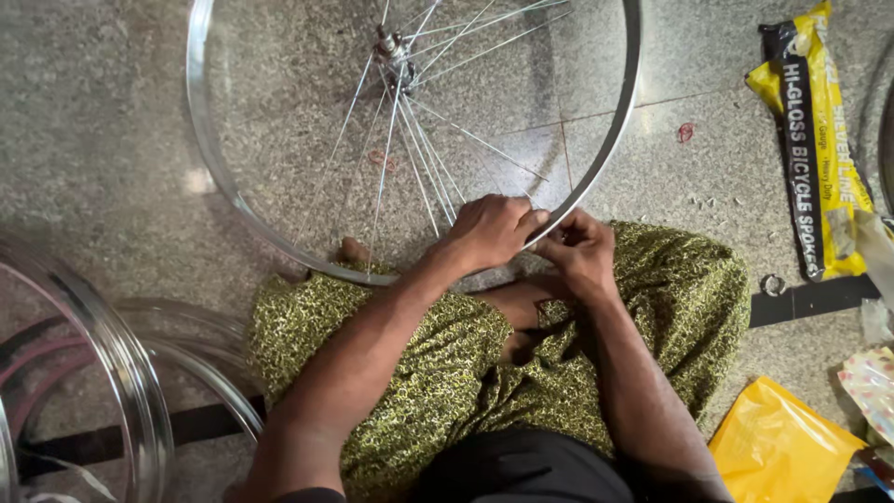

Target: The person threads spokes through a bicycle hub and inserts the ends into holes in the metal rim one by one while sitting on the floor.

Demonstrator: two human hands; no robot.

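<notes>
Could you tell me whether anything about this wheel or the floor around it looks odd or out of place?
Yes: the wheel rim has spokes only on the side near the hands, the rest bare. Small metal bits and a red band lie scattered on the floor.

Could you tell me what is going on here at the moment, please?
A person sits cross-legged on a speckled stone floor with a bicycle wheel rim resting against their lap. The left hand and right hand both grip the rim's lower edge, where the spokes reach it. Only part of the wheel is laced; the spokes fan from the hub. Spare rims lie to the left, a yellow packet and yellow bag to the right.
</notes>
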